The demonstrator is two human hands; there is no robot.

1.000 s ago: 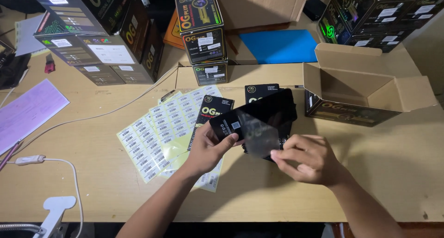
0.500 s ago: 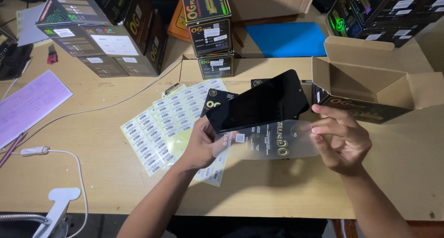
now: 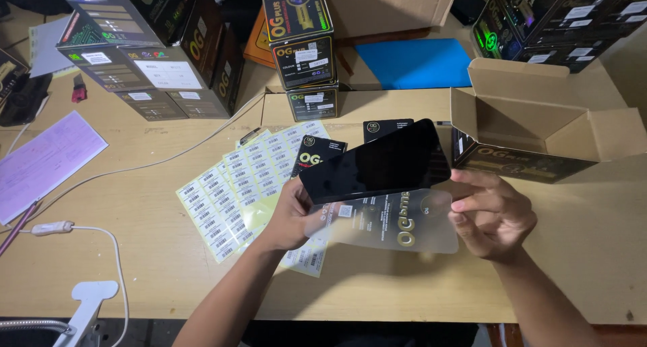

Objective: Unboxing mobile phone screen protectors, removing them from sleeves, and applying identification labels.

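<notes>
My left hand grips the left end of a black glossy rectangular panel, held tilted above the table. Under it hangs a clear plastic sleeve with gold print, also pinched at its left edge by my left hand. My right hand has its fingers on the right end of the panel and sleeve. Below them lie sheets of barcode stickers and two small black packets.
An open cardboard box stands at the right. Stacks of dark printed boxes stand at the back left, a column of them at the back centre, more at the back right. A blue sheet, a pink paper and a white cable lie around.
The black panel has come out of the clear sleeve and been raised and tilted; my right hand shifted right to its end. The sleeve now hangs beneath.
</notes>
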